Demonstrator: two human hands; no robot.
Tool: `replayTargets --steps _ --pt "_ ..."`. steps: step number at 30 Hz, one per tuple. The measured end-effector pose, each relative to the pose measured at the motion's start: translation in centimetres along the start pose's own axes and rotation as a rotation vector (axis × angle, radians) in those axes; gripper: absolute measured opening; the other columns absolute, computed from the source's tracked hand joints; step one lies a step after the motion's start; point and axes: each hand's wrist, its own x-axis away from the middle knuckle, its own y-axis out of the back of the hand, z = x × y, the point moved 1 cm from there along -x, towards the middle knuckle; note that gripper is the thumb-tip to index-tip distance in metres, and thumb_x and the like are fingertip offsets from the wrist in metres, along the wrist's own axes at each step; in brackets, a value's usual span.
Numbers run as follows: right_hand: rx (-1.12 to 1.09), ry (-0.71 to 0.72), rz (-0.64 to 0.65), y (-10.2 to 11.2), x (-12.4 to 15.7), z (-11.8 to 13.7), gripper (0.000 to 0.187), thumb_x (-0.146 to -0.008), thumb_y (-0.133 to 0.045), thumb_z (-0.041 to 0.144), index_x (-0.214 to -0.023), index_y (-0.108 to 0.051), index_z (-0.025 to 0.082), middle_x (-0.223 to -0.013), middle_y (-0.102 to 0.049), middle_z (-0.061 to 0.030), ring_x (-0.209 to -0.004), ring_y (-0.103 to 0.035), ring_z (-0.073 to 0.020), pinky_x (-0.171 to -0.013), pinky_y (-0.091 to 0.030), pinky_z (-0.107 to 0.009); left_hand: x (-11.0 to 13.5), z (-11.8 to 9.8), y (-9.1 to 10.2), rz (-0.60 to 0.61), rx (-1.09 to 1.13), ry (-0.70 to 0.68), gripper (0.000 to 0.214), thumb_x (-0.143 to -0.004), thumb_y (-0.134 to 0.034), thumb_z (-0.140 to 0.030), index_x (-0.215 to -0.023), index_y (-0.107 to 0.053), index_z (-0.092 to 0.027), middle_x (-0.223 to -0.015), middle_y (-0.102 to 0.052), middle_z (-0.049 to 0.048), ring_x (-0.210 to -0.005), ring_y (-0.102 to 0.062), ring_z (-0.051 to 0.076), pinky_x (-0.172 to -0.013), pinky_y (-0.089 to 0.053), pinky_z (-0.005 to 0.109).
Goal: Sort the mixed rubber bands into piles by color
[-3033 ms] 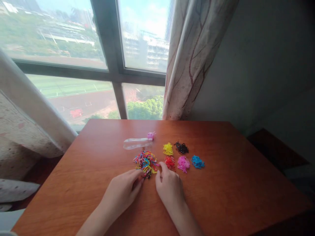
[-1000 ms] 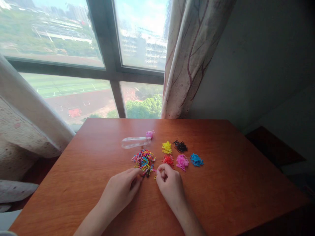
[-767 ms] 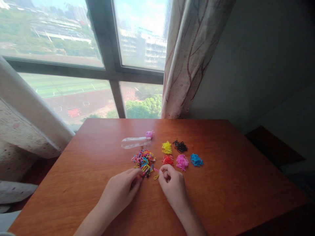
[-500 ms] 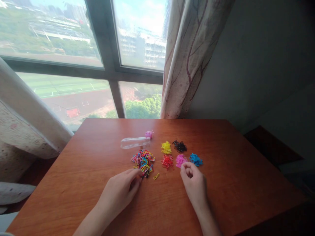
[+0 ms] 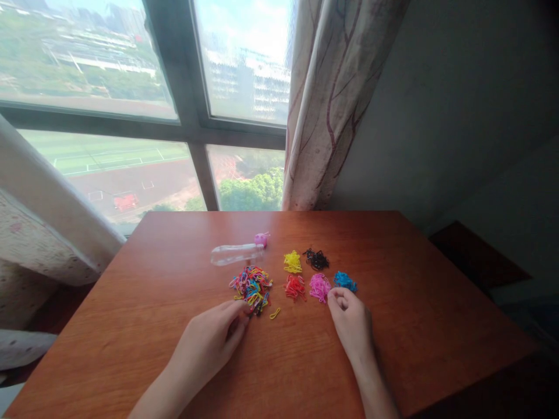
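One view looks from the person's head, forward and down, over a reddish-brown, straight-edged wooden table around six o'clock. The bare left hand at seven and bare right hand at five are fairly near; farther off stand a grey-framed glass window at ten and a dark, plain wall at two.

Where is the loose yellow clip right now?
In the head view, the loose yellow clip lies just right of the mixed pile, nearer the person than the red pile.
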Motion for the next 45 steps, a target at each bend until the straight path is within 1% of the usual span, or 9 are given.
replayTargets --steps 4,8,16,19,22,27,34,39,45 --pt "-0.021 -0.002 -0.004 0.4 0.1 0.0 0.032 -0.087 -0.049 0.045 -0.076 -0.064 0.019 -0.054 -0.051 0.0025 -0.050 -0.045 -0.0145 -0.051 -0.032 -0.023 0.0 -0.1 0.1 0.014 -0.001 -0.003 0.022 -0.093 -0.042 -0.025 -0.101 -0.063 -0.028 -0.096 -0.072 -0.0002 -0.083 -0.068 0.017 -0.068 -0.045 0.023" --pt "-0.037 0.095 0.012 0.2 0.6 1.5 0.028 -0.089 -0.049 0.042 -0.077 -0.062 0.020 -0.054 -0.048 0.0040 -0.051 -0.045 -0.0138 -0.052 -0.033 -0.023 0.0 0.1 0.1 0.017 -0.014 -0.019 0.023 -0.093 -0.042 -0.023 -0.101 -0.063 -0.027 -0.094 -0.072 0.0006 -0.082 -0.068 0.017 -0.068 -0.045 0.023" --pt "-0.070 0.296 0.252 -3.1 3.5 5.5 0.019 -0.092 -0.046 0.026 -0.080 -0.061 0.021 -0.058 -0.053 0.0039 -0.053 -0.050 -0.0121 -0.055 -0.029 -0.022 0.1 -0.7 -0.4 -0.034 -0.023 -0.046 0.021 -0.090 -0.043 -0.018 -0.096 -0.063 -0.025 -0.089 -0.071 0.0006 -0.076 -0.067 0.016 -0.065 -0.044 0.022" --pt "-0.013 0.327 0.270 -3.9 4.2 5.7 0.016 -0.091 -0.048 0.024 -0.083 -0.061 0.021 -0.061 -0.056 0.0034 -0.054 -0.052 -0.0125 -0.056 -0.027 -0.024 0.1 -1.8 -0.7 -0.012 -0.049 -0.058 0.021 -0.090 -0.042 -0.015 -0.092 -0.061 -0.024 -0.086 -0.070 0.0006 -0.076 -0.067 0.016 -0.063 -0.044 0.022" --pt "0.023 0.352 0.270 -4.0 4.4 5.4 0.015 -0.091 -0.048 0.023 -0.084 -0.061 0.022 -0.063 -0.059 0.0028 -0.057 -0.054 -0.0132 -0.057 -0.027 -0.025 -0.1 -3.0 -1.2 0.040 -0.118 -0.055 0.022 -0.089 -0.044 -0.013 -0.097 -0.061 -0.024 -0.093 -0.072 0.0012 -0.083 -0.069 0.018 -0.068 -0.046 0.024" --pt "0.026 0.370 0.282 -3.8 4.5 5.3 0.014 -0.092 -0.048 0.021 -0.086 -0.061 0.022 -0.065 -0.060 0.0027 -0.059 -0.055 -0.0135 -0.059 -0.027 -0.025 -0.9 -4.7 -1.6 0.118 -0.247 0.001 0.017 -0.095 -0.045 -0.023 -0.100 -0.061 -0.024 -0.095 -0.073 0.0030 -0.087 -0.070 0.024 -0.071 -0.049 0.030" --pt "0.026 0.389 0.273 -3.9 4.6 5.2 0.014 -0.092 -0.048 0.020 -0.085 -0.060 0.022 -0.065 -0.059 0.0028 -0.059 -0.055 -0.0139 -0.059 -0.027 -0.025 -2.0 -5.5 -2.1 0.155 -0.326 -0.008 0.021 -0.095 -0.040 -0.017 -0.092 -0.061 -0.021 -0.092 -0.073 0.0049 -0.086 -0.070 0.024 -0.068 -0.048 0.030" --pt "0.035 0.399 0.269 -3.9 4.6 5.2 0.014 -0.091 -0.048 0.019 -0.084 -0.060 0.022 -0.064 -0.058 0.0032 -0.059 -0.054 -0.0139 -0.059 -0.026 -0.026 -3.2 -5.4 -0.9 0.100 -0.332 -0.011 0.020 -0.094 -0.041 -0.017 -0.089 -0.061 -0.021 -0.089 -0.074 0.0046 -0.084 -0.071 0.022 -0.065 -0.045 0.027" --pt "0.034 0.397 0.277 -3.9 4.7 5.3 0.014 -0.089 -0.048 0.017 -0.083 -0.059 0.022 -0.065 -0.059 0.0031 -0.060 -0.055 -0.0138 -0.058 -0.026 -0.026 -7.8 -6.1 1.7 -0.009 -0.336 -0.011 0.020 -0.094 -0.042 -0.024 -0.095 -0.062 -0.023 -0.089 -0.074 0.0041 -0.081 -0.070 0.022 -0.063 -0.044 0.027"
